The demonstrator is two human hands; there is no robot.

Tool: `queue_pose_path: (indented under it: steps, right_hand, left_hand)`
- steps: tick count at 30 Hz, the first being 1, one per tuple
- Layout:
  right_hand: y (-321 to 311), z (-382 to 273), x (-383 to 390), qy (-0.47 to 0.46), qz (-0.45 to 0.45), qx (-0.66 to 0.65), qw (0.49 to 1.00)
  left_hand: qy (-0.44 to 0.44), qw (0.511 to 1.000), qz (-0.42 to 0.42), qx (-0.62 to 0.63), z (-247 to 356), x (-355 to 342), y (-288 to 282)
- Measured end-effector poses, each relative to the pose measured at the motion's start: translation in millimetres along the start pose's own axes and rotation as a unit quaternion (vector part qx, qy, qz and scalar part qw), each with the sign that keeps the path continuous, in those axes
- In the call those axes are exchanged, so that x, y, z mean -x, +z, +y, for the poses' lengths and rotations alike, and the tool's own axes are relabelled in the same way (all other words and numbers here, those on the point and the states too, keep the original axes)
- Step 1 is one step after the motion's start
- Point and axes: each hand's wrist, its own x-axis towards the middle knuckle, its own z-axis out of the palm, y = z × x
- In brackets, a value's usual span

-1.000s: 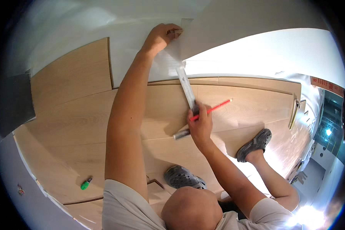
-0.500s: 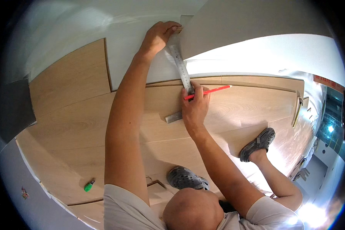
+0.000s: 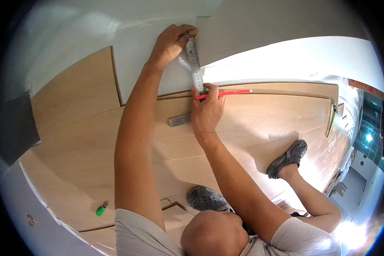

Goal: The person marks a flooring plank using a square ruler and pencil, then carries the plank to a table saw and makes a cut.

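My left hand [image 3: 170, 45] grips a small wooden piece [image 3: 193, 33] at the far end of a steel square [image 3: 195, 64], on the grey bare surface beside the white wall's corner. My right hand [image 3: 206, 113] holds the square's near part, with a red pencil [image 3: 239, 92] across its fingers. The square's short metal arm [image 3: 178, 120] sticks out left of that hand over the pale wood planks [image 3: 264, 119]. The blade spans from the plank edge up toward the corner.
A cut plank [image 3: 72, 81] lies left, beside a dark grey sheet [image 3: 13, 128]. A green-handled tool [image 3: 101, 210] lies lower left. My dark clogs [image 3: 288, 158] rest on the planks. A white wall [image 3: 286, 57] rises top right; loose strips [image 3: 330, 121] lie at the right.
My right hand has slid the square up and left, carrying the pencil with it, so the blade now reaches my left hand. My left hand has shifted slightly left.
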Motion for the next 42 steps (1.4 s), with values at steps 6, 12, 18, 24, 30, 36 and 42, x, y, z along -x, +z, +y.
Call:
queue_pose_path:
  steps: [6, 12, 18, 24, 30, 36, 42]
  right_hand:
    - [0, -5, 1, 0.008, -0.019, -0.012, 1.000]
    - [9, 4, -2, -0.022, 0.025, -0.010, 0.999]
    - [11, 4, -4, -0.003, 0.018, -0.008, 1.000]
    - [4, 5, -1, -0.010, 0.000, -0.033, 0.999]
    - [2, 13, 5, -0.077, 0.005, -0.024, 0.997]
    - [10, 17, 4, -0.087, 0.042, -0.023, 0.995]
    - [10, 17, 5, -0.087, 0.047, -0.045, 0.994]
  left_hand:
    - [0.030, 0.999, 0.023, -0.033, -5, 2, 5]
    - [0.050, 0.997, 0.035, -0.050, -10, -2, 8]
    - [0.034, 0.997, 0.043, -0.051, -14, -2, 12]
    - [0.028, 0.998, 0.024, -0.043, -9, 1, 8]
    - [0.091, 0.994, 0.027, -0.061, -15, -8, 7]
    - [0.088, 0.995, 0.021, -0.051, -12, -6, 6]
    - [0.041, 0.998, 0.040, -0.008, -21, -4, 11]
